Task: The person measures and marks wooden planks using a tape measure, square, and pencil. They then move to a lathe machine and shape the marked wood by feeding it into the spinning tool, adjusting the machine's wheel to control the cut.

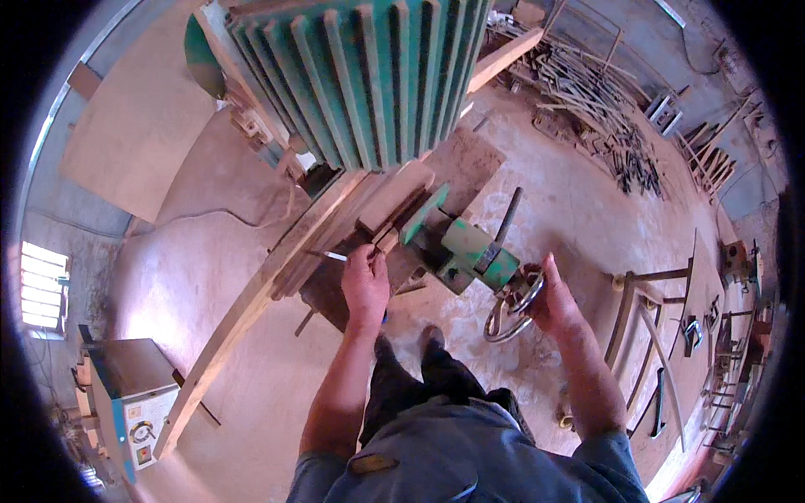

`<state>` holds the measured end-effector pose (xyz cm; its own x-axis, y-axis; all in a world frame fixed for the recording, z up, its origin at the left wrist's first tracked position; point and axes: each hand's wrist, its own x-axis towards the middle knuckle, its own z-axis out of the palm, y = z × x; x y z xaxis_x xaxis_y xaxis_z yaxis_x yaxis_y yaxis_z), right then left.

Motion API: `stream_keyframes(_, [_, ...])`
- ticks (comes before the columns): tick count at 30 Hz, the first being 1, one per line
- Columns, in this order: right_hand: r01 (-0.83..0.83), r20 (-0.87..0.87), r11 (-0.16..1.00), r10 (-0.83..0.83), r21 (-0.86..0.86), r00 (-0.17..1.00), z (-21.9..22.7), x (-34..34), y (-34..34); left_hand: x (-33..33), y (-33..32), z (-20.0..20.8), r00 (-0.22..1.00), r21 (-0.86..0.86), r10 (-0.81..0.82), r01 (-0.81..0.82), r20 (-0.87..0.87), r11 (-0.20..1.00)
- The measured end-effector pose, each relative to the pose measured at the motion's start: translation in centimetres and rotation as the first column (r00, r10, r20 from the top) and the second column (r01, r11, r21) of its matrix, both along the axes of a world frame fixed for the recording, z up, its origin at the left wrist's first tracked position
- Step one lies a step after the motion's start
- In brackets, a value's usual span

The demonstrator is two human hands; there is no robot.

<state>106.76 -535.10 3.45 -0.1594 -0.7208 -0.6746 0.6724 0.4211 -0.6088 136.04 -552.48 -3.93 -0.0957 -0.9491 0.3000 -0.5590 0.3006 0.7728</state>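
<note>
My right hand (555, 302) is closed round the rim of a shiny metal handwheel (513, 320). The wheel sits on the near end of a green clamp screw housing (480, 251), from which a dark lever (509, 216) sticks up. A green clamp plate (424, 215) at its far end faces a wooden block (397, 198). My left hand (366, 281) is closed, fingertips against the near end of the block. A thin stick, partly white (334, 256), juts leftward from these fingers; its kind is unclear. Long wooden beams (312, 230) lie beside the block.
A large green ribbed motor housing (360, 80) hangs over the work. A control cabinet (134, 402) stands at lower left. Scrap wood strips (599, 117) are piled at far right. A wooden frame (641, 323) and a board with tools (671, 369) are to my right.
</note>
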Motion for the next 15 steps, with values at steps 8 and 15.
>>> stream_keyframes(8, [-0.364,-0.993,0.925,-0.097,-0.113,0.062,0.1,3.9,1.2,-3.2,-0.3,-0.1,0.994,0.017,-0.069,0.071,-0.079,0.997])
stream_keyframes(15, [-0.207,-0.663,0.97,0.071,-0.129,0.745,1.5,0.3,0.5,-1.8,0.9,0.6,0.977,0.126,-0.086,0.112,-0.196,0.986])
